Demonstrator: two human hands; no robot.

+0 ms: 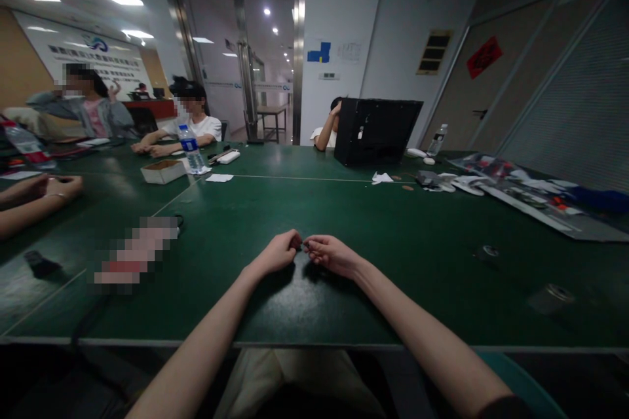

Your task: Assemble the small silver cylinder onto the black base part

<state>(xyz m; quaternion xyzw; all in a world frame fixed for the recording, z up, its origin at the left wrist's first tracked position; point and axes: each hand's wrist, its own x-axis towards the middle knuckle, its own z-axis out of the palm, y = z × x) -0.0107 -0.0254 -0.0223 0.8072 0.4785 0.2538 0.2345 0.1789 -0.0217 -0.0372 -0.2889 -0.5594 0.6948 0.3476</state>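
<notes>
My left hand (282, 251) rests on the green table (246, 209) in front of me, its fingers curled inward. Just to its right lies my right hand (330, 255), thumb and fingers drawn together. The fingertips of both hands nearly meet above the tabletop. Whatever they pinch, if anything, is too small or too hidden to make out. Dark shadows fall beneath both hands.
A pixelated flat object (137, 252) lies to the left, a small white box (163, 171) and a water bottle (191, 149) beyond it. Dark cylinders (551, 299) stand at right. A black box (376, 132) is at the far edge. Other people sit around.
</notes>
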